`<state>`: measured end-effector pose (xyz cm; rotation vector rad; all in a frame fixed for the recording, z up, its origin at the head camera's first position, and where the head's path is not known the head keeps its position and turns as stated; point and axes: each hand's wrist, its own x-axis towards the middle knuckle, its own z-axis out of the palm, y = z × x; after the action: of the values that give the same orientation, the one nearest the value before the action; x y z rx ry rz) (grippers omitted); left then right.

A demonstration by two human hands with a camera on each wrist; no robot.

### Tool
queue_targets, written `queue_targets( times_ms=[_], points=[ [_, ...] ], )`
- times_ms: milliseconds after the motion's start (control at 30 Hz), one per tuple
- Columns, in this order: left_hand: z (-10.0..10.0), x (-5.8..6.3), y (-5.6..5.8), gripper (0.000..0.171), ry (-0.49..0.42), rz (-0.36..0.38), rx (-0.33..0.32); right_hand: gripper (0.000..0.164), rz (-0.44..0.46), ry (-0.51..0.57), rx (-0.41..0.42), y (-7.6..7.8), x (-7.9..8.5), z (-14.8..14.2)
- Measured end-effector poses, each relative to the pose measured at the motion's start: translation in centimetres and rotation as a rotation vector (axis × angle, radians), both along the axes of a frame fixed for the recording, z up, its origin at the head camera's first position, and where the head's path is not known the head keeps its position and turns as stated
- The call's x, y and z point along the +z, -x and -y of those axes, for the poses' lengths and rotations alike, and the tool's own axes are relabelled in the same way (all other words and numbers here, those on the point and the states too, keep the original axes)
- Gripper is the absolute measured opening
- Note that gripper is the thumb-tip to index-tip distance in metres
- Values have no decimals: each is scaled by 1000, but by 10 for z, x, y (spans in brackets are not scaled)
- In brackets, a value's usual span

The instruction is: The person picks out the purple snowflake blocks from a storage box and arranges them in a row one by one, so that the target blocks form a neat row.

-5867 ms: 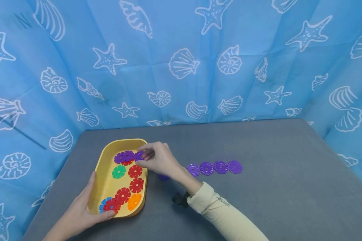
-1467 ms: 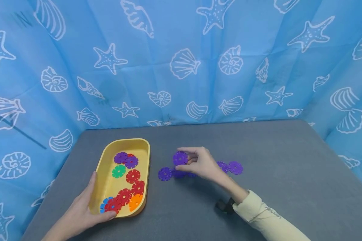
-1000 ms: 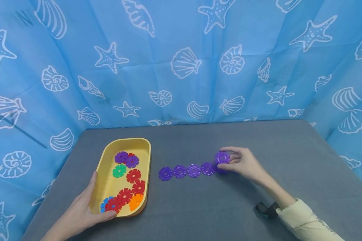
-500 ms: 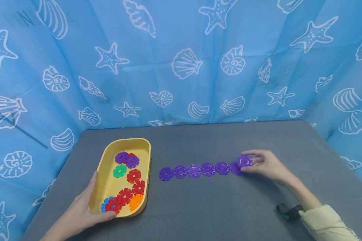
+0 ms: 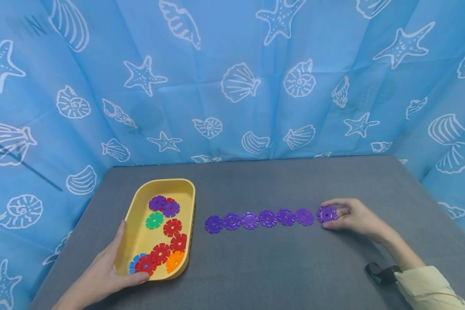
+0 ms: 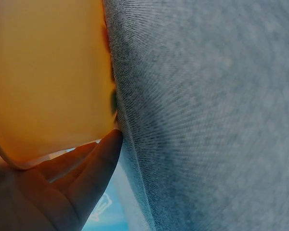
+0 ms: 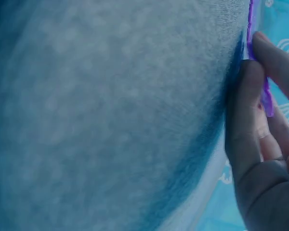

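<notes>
At the right end of a row of purple notched discs, my right hand pinches one more purple disc by its edges, low over the table and a small gap from the row. In the right wrist view that disc shows edge-on between thumb and fingers. My left hand grips the near left corner of a yellow tray, its thumb over the rim. Purple discs, a green disc, red discs, a blue disc and an orange disc lie inside, some overlapping.
Grey cloth covers the table. A blue curtain with shells and starfish hangs behind and along both sides. A dark device sits at the right wrist, by the cream sleeve.
The right hand has carried a purple disc from the tray rightward along the row and lowered it past the last one. The left hand has stayed on the tray.
</notes>
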<state>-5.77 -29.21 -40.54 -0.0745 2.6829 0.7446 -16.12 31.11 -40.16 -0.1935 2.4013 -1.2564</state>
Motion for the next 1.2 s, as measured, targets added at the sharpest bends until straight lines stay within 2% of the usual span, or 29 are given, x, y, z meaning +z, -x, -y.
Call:
queue_targets(
  times_ms=[133, 367, 467, 633, 1000, 1200],
  points=[
    [0, 0, 0, 137, 2, -3, -2, 71, -58, -46, 23, 0, -2, 0],
    [-1, -1, -1, 139, -1, -5, 3, 60, -309, -197, 65, 0, -9, 4],
    [-1, -1, -1, 139, 0, -2, 6, 58, -359, -253, 60, 0, -10, 7],
    [-2, -1, -1, 139, 4, -8, 7, 60, -367, -301, 47, -1, -10, 11],
    [-2, -2, -1, 138, 9, -35, 1, 64, -314, -301, 75, -1, -8, 10],
    [-3, -2, -3, 138, 4, -85, -6, 64, -326, -306, 98, -1, -7, 9]
  ],
)
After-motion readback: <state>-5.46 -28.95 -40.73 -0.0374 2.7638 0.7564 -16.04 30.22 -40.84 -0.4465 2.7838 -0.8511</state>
